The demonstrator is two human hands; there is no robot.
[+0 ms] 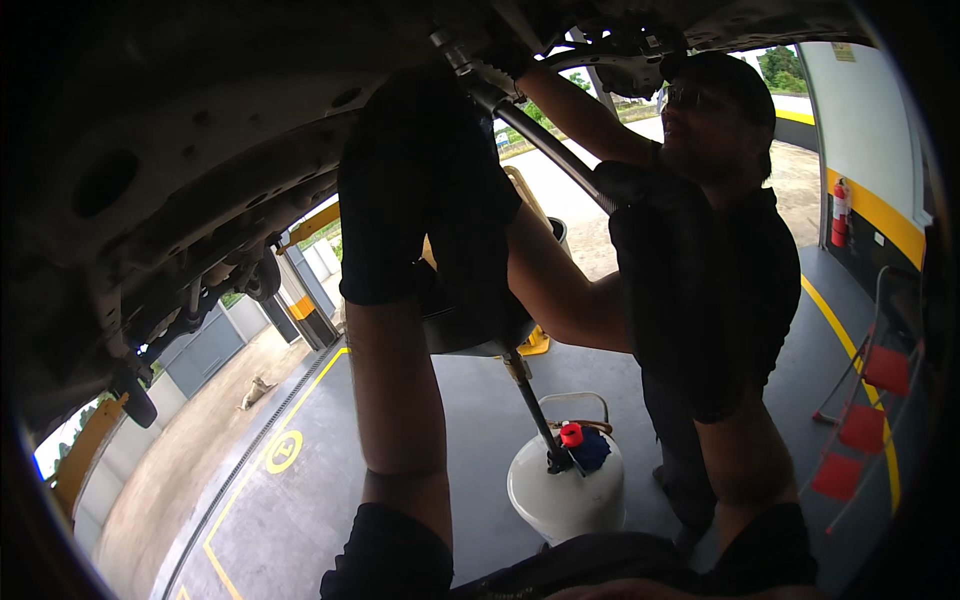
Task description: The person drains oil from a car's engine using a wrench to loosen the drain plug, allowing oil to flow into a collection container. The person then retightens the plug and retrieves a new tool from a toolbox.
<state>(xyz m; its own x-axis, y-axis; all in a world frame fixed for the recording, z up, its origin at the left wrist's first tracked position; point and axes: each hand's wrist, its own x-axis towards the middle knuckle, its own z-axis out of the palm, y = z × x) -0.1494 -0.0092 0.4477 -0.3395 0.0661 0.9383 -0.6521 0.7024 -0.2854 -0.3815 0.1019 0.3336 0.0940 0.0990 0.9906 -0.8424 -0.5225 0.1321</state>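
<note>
A long-handled socket wrench point(550, 140) slants down to the right from a silver socket point(450, 52) under the raised car point(190, 170). My right hand point(655, 235), in a black glove, is closed round the lower end of its handle. Up by the underbody, my black-gloved left hand point(385, 190) is raised next to the socket end. Its fingers are lost in the dark, so what it touches cannot be made out. A co-worker in dark clothes point(745, 260) faces me; one of their hands point(515, 62) is at the wrench head, and their other forearm point(570, 295) reaches behind my left hand.
Below stands a white drum point(565, 490) with a red cap, a handle and an upright pole under a dark pan point(470, 330). A stepladder with red treads point(860, 430) is at right. A fire extinguisher point(840, 212) hangs on the wall. Yellow lift arms point(310, 225) support the car.
</note>
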